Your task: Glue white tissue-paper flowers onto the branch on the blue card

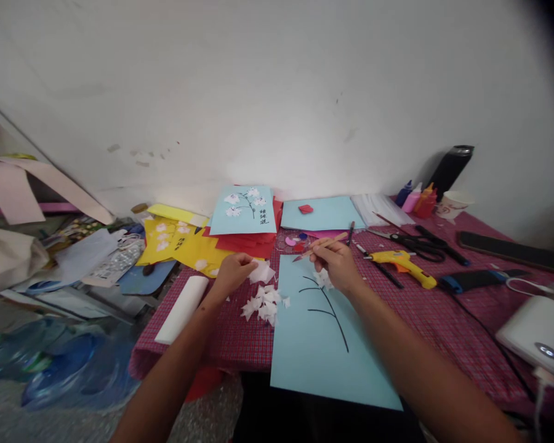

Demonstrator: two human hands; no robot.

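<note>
My left hand [234, 272] pinches a white piece of tissue paper [262, 272] above the red checked tablecloth. Just below it lies a pile of crumpled white tissue pieces [263, 304]. In my right hand [336, 261] is a paintbrush [321, 244], its pinkish tip pointing left over the top of a light blue sheet [305, 357]. Black branch lines [327, 301] run across that sheet. One white tissue flower [323, 281] sits at the upper branch, partly hidden by my right hand. Behind the brush is a small dish of coloured paints [290, 242].
A white tissue roll [182, 309] lies at left. Finished flower cards [242, 210] and yellow sheets [184, 246] sit behind. To the right are a yellow glue gun [404, 266], scissors [413, 244], paint bottles [415, 198], a black flask [452, 169] and a white device [538, 338] with cables.
</note>
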